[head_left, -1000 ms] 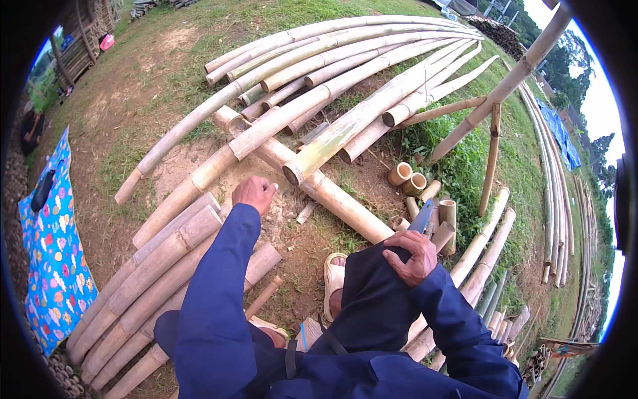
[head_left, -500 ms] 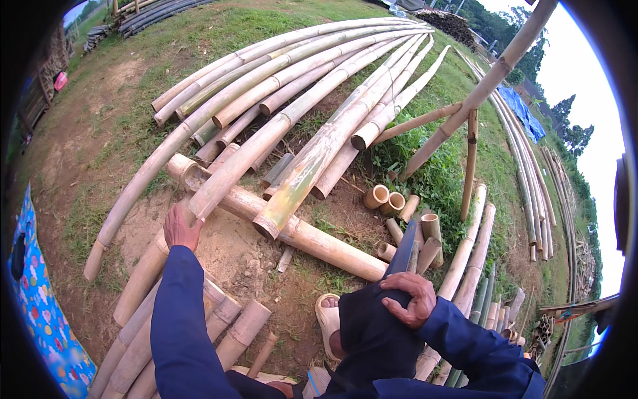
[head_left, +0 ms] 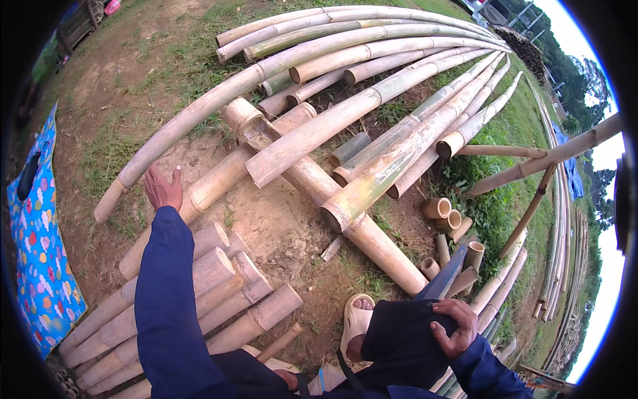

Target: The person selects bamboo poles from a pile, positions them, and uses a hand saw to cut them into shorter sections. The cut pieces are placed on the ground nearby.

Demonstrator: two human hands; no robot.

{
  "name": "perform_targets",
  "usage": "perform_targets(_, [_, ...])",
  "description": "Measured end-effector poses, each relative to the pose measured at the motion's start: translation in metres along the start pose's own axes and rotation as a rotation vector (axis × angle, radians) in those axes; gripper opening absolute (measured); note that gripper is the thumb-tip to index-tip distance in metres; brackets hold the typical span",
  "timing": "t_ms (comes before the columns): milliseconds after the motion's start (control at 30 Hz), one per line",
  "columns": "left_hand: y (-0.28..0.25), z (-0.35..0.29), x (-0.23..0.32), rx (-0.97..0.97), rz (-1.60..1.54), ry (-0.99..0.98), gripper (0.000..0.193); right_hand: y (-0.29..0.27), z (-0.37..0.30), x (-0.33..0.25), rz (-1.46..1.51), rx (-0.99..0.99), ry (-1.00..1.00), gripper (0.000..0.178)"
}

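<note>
My left hand [head_left: 164,188] is open, fingers apart, above the dirt at the left. It lies between the low end of a long bamboo pole [head_left: 166,133] and a bamboo log [head_left: 219,181]; I cannot tell whether it touches the log. My right hand [head_left: 455,326] rests on my dark-trousered knee [head_left: 399,329], thumb apart from bent fingers, with nothing seen in it. Beside that knee a saw blade [head_left: 449,271] slants up; its handle is hidden. A thick bamboo log with a cut notch [head_left: 379,247] lies crosswise, and a pole's sawn end [head_left: 272,166] hangs over it.
Long bamboo poles [head_left: 412,46] fan out beyond the crosswise log. Cut bamboo lengths [head_left: 212,279] lie stacked at the lower left, beside a blue patterned cloth [head_left: 43,246]. Short bamboo cups [head_left: 436,208] stand at the right, near a slanting bamboo post [head_left: 545,166].
My left hand has come off the pole's end and moved left, fingers spread. The view has swung left and down. My right hand stays on the knee.
</note>
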State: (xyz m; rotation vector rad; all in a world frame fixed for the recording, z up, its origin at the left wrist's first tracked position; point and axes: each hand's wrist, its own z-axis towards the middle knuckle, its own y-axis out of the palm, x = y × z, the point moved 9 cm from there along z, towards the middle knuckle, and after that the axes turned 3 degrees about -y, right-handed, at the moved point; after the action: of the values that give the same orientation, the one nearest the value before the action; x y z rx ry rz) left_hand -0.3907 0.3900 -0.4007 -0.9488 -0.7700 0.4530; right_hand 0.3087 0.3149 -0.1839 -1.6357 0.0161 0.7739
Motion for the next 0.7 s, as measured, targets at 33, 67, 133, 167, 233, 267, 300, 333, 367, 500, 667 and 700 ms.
perform_targets(33, [0.006,0.0,-0.013,-0.007,0.004,-0.037,0.07,0.001,0.004,0.0,-0.011,-0.013,-0.002,0.029])
perform_targets(67, [0.011,0.001,-0.026,-0.011,0.004,-0.07,0.071,0.001,0.008,-0.001,-0.022,-0.02,-0.002,0.03])
perform_targets(133, [0.013,0.0,-0.038,0.072,0.039,0.038,0.075,0.009,0.027,-0.011,-0.185,-0.231,-0.024,0.034])
perform_targets(167, [0.011,0.002,-0.042,0.087,0.057,0.081,0.08,0.014,0.04,-0.015,-0.259,-0.343,-0.035,0.036])
perform_targets(233, [0.003,0.01,-0.041,0.07,0.079,0.121,0.09,0.028,0.078,-0.011,-0.241,-0.296,-0.076,0.048])
perform_targets(267, [-0.005,0.014,-0.043,0.04,0.085,0.111,0.094,0.038,0.105,-0.014,-0.28,-0.274,-0.178,0.051])
perform_targets(300, [-0.007,0.018,-0.045,0.011,0.087,0.099,0.098,0.051,0.131,-0.014,-0.289,-0.241,-0.256,0.051])
perform_targets(333, [-0.011,0.026,-0.058,-0.016,0.122,0.077,0.101,0.064,0.163,-0.021,-0.27,-0.184,-0.362,0.049])
perform_targets(367, [-0.008,0.035,-0.07,-0.049,0.149,0.058,0.105,0.083,0.191,-0.015,-0.217,-0.138,-0.391,0.047])
perform_targets(500, [0.003,0.059,-0.076,-0.139,0.287,0.044,0.113,0.132,0.286,-0.017,-0.053,0.031,-0.4,0.061])
perform_targets(667, [0.017,0.079,-0.056,-0.177,0.38,0.129,0.112,0.172,0.307,-0.008,-0.1,0.089,-0.403,0.08])
perform_targets(700, [0.026,0.08,-0.057,-0.192,0.387,0.134,0.11,0.176,0.307,-0.006,-0.114,0.072,-0.406,0.082])
